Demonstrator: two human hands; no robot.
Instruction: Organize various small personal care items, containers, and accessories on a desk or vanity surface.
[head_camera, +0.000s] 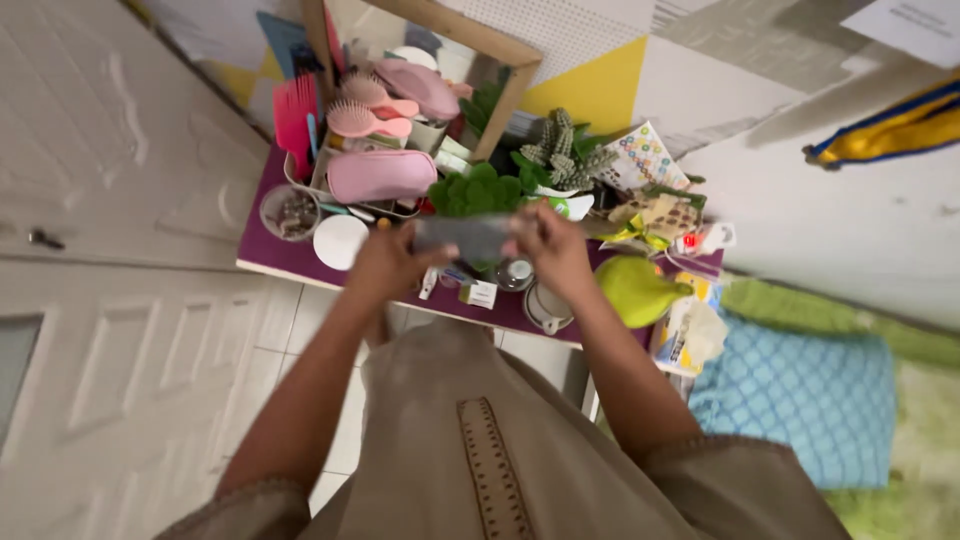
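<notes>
Taupe tunic, stitched front placket

Grey object we hold is motion-blurred; we can't tell what it is. Left hand and right hand cover its two ends. Our arms hide part of the purple table front edge. Small jars under the hands are mostly covered. Mirror top is cut by the frame edge. Bowl contents too small to identify. Blue-yellow cloth runs off the right edge.
</notes>
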